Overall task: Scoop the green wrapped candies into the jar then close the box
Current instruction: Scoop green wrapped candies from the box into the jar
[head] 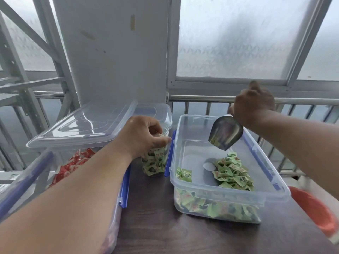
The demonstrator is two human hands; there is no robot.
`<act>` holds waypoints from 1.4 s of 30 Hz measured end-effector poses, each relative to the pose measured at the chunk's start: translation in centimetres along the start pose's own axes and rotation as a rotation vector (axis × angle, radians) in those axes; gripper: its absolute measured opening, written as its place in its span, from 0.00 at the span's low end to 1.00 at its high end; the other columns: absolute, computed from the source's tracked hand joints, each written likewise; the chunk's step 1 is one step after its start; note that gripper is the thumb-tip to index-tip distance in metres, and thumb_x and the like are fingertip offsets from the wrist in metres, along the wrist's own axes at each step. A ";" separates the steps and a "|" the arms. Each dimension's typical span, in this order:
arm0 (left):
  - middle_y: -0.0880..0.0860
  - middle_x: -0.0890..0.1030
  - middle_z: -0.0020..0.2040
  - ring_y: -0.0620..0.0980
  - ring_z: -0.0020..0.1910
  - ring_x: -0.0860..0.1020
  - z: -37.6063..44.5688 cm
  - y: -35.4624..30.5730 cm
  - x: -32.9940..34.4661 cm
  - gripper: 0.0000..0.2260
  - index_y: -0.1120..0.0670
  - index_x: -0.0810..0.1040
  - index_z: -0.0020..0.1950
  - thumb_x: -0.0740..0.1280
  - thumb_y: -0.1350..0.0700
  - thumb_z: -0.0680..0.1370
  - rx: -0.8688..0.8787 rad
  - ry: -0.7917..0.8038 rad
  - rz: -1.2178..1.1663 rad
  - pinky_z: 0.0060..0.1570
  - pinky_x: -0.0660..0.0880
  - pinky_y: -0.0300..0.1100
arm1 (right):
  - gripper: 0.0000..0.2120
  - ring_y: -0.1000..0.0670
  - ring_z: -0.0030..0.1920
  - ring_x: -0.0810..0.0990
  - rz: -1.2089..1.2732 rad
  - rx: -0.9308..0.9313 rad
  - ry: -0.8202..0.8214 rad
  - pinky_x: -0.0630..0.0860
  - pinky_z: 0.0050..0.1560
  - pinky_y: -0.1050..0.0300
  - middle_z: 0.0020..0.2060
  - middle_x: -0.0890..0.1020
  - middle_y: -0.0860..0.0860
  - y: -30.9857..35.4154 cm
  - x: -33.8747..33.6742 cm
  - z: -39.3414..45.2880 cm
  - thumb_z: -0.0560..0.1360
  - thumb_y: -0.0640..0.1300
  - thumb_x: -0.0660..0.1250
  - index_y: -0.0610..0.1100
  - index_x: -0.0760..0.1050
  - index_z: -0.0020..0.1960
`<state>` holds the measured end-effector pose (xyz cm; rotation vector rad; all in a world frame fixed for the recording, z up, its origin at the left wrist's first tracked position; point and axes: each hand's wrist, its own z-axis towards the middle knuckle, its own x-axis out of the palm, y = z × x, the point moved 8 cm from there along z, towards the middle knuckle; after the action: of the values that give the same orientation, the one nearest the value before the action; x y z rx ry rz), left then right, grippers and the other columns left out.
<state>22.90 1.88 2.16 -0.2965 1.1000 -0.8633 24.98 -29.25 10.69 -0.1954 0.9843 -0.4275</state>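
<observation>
1. Frosted window panes and a metal railing run behind a dark wooden table (156, 226), where the work is laid out.

2. On the table's right side sits a clear rectangular plastic box with blue latches (275, 194), open, with no lid on it. A loose heap of green wrapped candies (232, 174) lies toward its near right corner, a few more sit apart at the near left, and much of the floor is bare.

3. Just left of the box stands a small clear jar (156, 162). Green wrappers show through its wall up to where the hand covers it, so I judge it well filled, though its mouth is hidden.

4. The left hand (141, 135) is curled over the jar's top, fingers bent around the rim, steadying it.

5. The right hand (253, 105) is closed around the handle of a shiny metal scoop (226, 133), held above the box with its mouth tipped down. It looks nearly empty; whether the green at its lip is a candy or a reflection, I cannot tell.

6. Two clear plastic lids (88, 127) rest on a second clear box holding red wrapped sweets (73, 164) at the left; one is probably for the green box.

7. My reading: scooping is well under way, candies remain in the box, and closing it is not yet begun.
</observation>
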 end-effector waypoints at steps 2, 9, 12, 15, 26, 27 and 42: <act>0.44 0.81 0.41 0.43 0.41 0.78 -0.1 -0.5 -0.1 0.13 0.48 0.86 0.46 0.84 0.45 0.69 0.050 -0.014 0.030 0.46 0.77 0.43 | 0.19 0.44 0.64 0.69 -0.014 -0.001 0.012 0.74 0.58 0.49 0.47 0.83 0.48 -0.2 0.5 0.1 0.79 0.54 0.61 0.43 0.85 0.53; 0.45 0.71 0.66 0.46 0.66 0.73 -0.4 -0.8 -0.3 0.33 0.49 0.79 0.71 0.83 0.42 0.69 0.027 -0.012 0.077 0.66 0.72 0.43 | 0.14 0.46 0.58 0.71 -0.134 -0.093 0.079 0.74 0.51 0.53 0.45 0.83 0.51 0.2 2.2 -0.6 0.78 0.51 0.62 0.48 0.85 0.50; 0.47 0.76 0.66 0.48 0.63 0.78 -0.5 -0.4 -0.5 0.39 0.51 0.75 0.74 0.84 0.41 0.67 -0.030 -0.048 0.064 0.64 0.78 0.49 | 0.10 0.45 0.54 0.72 -0.084 -0.090 0.197 0.71 0.44 0.53 0.44 0.77 0.49 0.4 2.4 -0.8 0.78 0.52 0.64 0.50 0.82 0.52; 0.48 0.79 0.65 0.49 0.62 0.80 -0.5 0.2 -0.8 0.41 0.51 0.74 0.73 0.85 0.39 0.65 -0.097 -0.085 0.077 0.63 0.79 0.51 | 0.13 0.44 0.51 0.76 -0.010 -0.113 0.333 0.71 0.40 0.55 0.43 0.77 0.50 1.1 2.8 -1.5 0.75 0.57 0.66 0.48 0.80 0.50; 0.47 0.80 0.61 0.49 0.61 0.79 -0.6 0.4 -0.3 0.35 0.48 0.77 0.66 0.83 0.36 0.65 -0.114 -0.044 0.085 0.61 0.80 0.51 | 0.21 0.50 0.33 0.75 0.225 -0.230 0.797 0.66 0.31 0.57 0.34 0.82 0.51 8.9 6.5 -8.7 0.82 0.52 0.61 0.43 0.89 0.45; 0.47 0.80 0.61 0.49 0.61 0.79 -0.6 0.3 -0.4 0.36 0.48 0.76 0.67 0.83 0.36 0.65 -0.110 -0.043 0.085 0.61 0.79 0.49 | 0.20 0.49 0.34 0.75 0.233 -0.231 0.804 0.66 0.32 0.57 0.35 0.81 0.50 9.0 6.5 -8.8 0.82 0.51 0.61 0.43 0.88 0.46; 0.48 0.78 0.64 0.49 0.64 0.78 -1.0 -0.1 -0.4 0.40 0.49 0.73 0.72 0.83 0.36 0.66 -0.117 0.028 0.036 0.64 0.79 0.51 | 0.17 0.47 0.37 0.75 0.673 0.187 0.667 0.70 0.37 0.57 0.36 0.79 0.46 2.7 3.1 -4.0 0.77 0.52 0.69 0.41 0.82 0.36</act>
<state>21.97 2.31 2.00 -0.3615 1.1804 -0.7747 23.84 -28.05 5.21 0.4739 1.5723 0.0553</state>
